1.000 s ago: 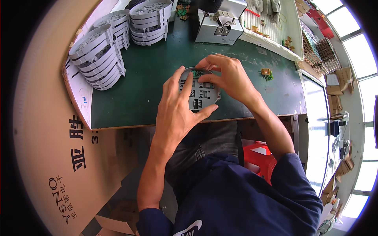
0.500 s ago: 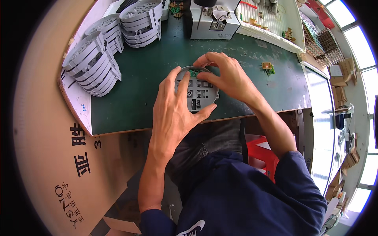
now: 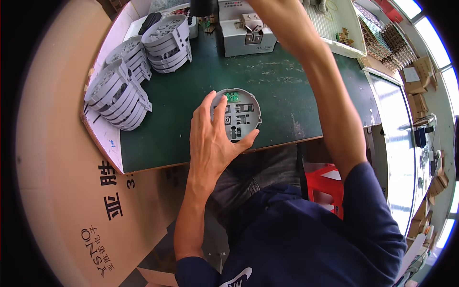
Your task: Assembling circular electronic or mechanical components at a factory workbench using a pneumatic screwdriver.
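Note:
A round grey plastic housing (image 3: 247,106) lies on the green tabletop near its front edge. Its inside shows several dark cut-outs, and a small green circuit board (image 3: 232,97) sits by its far rim. My left hand (image 3: 210,129) clasps the housing, fingers along the left side and thumb at the near right rim. Part of the housing is hidden under those fingers. My right forearm (image 3: 330,86) stretches far forward past the right of a grey-white bench machine (image 3: 248,45); the hand itself lies beyond the top edge of the picture.
Stacks of similar grey housings (image 3: 117,98) stand at the left by a white side board (image 3: 107,143). At the back right, a white tray (image 3: 351,50) holds small parts. Farther right are wire racks (image 3: 399,45); a red stool (image 3: 327,184) stands below the table.
My right hand has left the housing and gone forward out of the picture. My left hand still holds the housing. The small board on the right of the table no longer shows, with my forearm across that area.

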`<action>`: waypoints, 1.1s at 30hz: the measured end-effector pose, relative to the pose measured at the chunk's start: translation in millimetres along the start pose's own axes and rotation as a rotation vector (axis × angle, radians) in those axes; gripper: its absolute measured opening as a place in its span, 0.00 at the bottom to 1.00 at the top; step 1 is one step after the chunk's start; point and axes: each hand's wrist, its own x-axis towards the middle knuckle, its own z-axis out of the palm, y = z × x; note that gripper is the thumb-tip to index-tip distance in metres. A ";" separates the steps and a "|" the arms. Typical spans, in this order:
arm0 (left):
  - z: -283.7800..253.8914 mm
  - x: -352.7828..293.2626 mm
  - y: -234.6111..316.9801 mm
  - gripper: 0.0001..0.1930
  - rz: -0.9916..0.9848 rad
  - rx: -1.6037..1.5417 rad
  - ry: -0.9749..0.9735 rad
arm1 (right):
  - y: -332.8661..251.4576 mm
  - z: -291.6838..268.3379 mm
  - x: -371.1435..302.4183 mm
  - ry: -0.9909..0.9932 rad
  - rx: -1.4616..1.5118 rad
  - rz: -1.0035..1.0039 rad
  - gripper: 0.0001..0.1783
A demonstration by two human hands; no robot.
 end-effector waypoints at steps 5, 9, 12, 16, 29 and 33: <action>2.7 5.1 4.8 0.44 -0.006 -0.027 -0.006 | -23.0 7.9 71.7 -0.078 0.277 -0.089 0.42; 0.5 3.1 3.9 0.44 -0.037 -0.047 -0.022 | -25.9 -0.8 55.3 0.009 0.325 -0.057 0.40; 0.1 4.0 4.1 0.43 -0.059 -0.095 -0.025 | -20.6 -9.6 37.2 0.122 0.588 -0.109 0.37; 1.8 2.6 1.4 0.45 -0.030 -0.019 -0.035 | -12.2 -25.2 27.7 0.347 0.385 -0.031 0.30; 2.0 6.0 4.5 0.45 -0.027 -0.003 -0.035 | 0.5 -18.1 17.2 0.324 0.311 0.111 0.14; 2.5 6.2 4.6 0.44 -0.023 -0.001 -0.028 | -30.7 10.0 -17.0 0.241 0.565 0.063 0.25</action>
